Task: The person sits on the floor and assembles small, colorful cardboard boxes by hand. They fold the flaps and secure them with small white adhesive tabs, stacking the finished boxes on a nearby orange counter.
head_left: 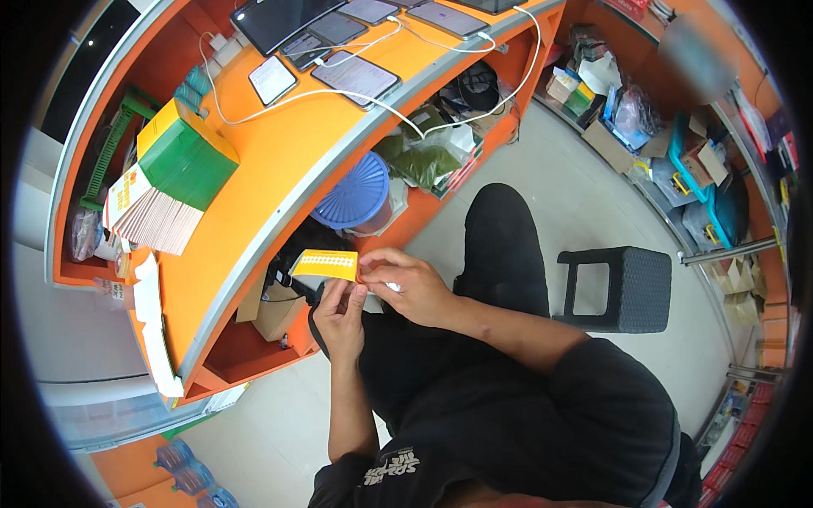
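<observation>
A yellow folded card (330, 265) with a row of white marks is held up just off the counter's curved front edge. My left hand (341, 320) pinches it from below between thumb and fingers. At its right end my right hand (408, 286) is closed with the fingertips on the card's edge. A small white piece (393, 287) shows by the right hand's fingers; I cannot tell what it is. On the counter to the left stand a green and yellow stack of cards (188, 161) and a fanned stack of pale cards (159, 213).
The orange counter (279, 148) curves along the left, with several phones and tablets (360, 78) and white charging cables at its far end. Below are a blue lidded bucket (351, 193) and bags. A dark stool (627, 289) stands right, near cluttered shelves.
</observation>
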